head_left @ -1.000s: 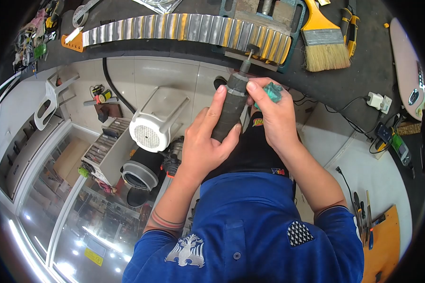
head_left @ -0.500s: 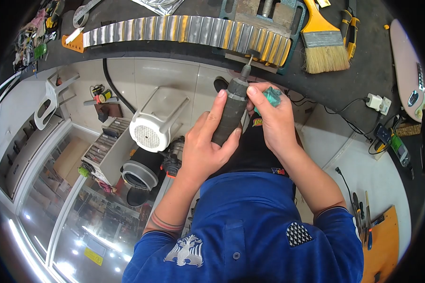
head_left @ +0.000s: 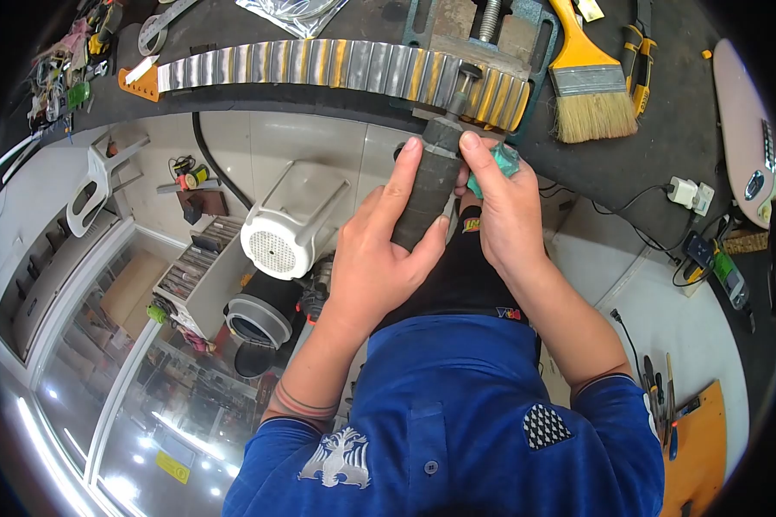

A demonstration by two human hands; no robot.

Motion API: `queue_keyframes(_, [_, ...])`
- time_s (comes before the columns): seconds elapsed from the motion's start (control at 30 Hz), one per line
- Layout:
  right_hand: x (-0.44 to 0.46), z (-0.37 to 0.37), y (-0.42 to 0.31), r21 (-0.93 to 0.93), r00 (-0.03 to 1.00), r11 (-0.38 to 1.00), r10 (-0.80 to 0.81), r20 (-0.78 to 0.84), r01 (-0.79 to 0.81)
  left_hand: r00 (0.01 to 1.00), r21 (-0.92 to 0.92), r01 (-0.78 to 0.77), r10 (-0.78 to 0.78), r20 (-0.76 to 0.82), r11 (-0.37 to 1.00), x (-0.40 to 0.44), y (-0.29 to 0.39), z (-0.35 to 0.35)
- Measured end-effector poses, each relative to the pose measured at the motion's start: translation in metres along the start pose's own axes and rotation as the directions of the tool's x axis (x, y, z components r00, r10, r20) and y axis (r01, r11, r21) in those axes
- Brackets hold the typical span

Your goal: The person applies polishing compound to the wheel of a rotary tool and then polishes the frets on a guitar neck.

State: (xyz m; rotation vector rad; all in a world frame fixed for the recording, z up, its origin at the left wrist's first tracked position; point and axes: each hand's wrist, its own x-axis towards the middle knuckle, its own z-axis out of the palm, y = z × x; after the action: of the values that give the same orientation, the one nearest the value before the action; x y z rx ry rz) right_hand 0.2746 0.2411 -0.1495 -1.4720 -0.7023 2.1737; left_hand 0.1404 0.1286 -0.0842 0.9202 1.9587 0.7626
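Observation:
My left hand [head_left: 378,250] is wrapped round the dark body of a rotary grinder [head_left: 428,189], which points away from me. A small dark round head on a thin shaft [head_left: 468,74] sits at its tip, overlapping the ridged strip in view; I cannot tell whether they touch. In my right hand [head_left: 510,207] is a crumpled-looking green lump [head_left: 505,162], pinched close to the grinder, with the thumb by the tool's collar. Beyond both hands lies a long curved metal strip [head_left: 362,66] with shiny ridges and yellow-brown stains, its right end by a bench vise [head_left: 547,52].
A wide yellow-handled brush [head_left: 591,86] and yellow-black pliers [head_left: 641,65] lie right of the vise. An orange piece [head_left: 138,80] adjoins the strip's left end. A white stool [head_left: 276,246] stands below the bench [head_left: 319,97]. Cables [head_left: 647,228] run at the right.
The grinder has turned slightly, and its round head now shows more clearly, higher over the strip. My right hand and the green lump have shifted a little to the right.

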Motion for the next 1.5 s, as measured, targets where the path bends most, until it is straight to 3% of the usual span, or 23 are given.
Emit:
queue_keyframes(0.6, [-0.006,0.004,-0.009,0.034,0.996,0.997,0.066,-0.061,-0.064,1.000,-0.001,-0.015,0.015,0.016,1.000,0.006,0.006,0.000])
queue_keyframes(1.5, [-0.003,-0.006,0.002,-0.082,0.997,0.994,0.075,0.012,-0.074,0.998,-0.002,-0.063,0.063,-0.014,0.998,-0.006,-0.011,0.004])
